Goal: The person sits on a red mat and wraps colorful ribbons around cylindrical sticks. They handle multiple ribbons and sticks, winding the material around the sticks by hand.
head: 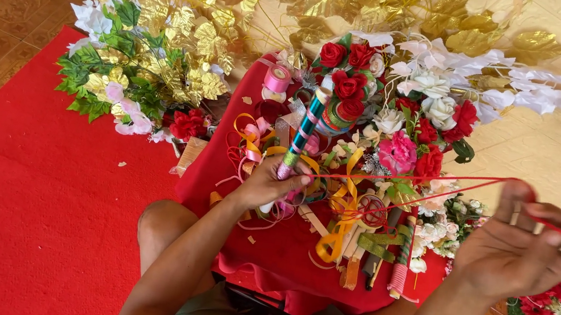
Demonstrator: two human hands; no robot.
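My left hand point(269, 185) grips the lower end of a stick wrapped in teal, pink and green ribbon point(304, 130), which points up and away over a red cloth-covered stand point(283, 244). A thin red ribbon point(422, 182) runs taut from the stick across to my right hand point(521, 247), which is raised at the right and pinches the ribbon between its fingers. Red artificial roses point(347, 80) sit just past the stick's top.
Ribbon rolls, a pink spool point(277, 79), yellow ribbon point(338, 223) and wrapped sticks lie on the stand. Gold-leaf and white flower sprays point(158, 47) lie left on the red carpet point(22, 203). Pink, white and red flowers point(413, 139) pile at right against a cream wall.
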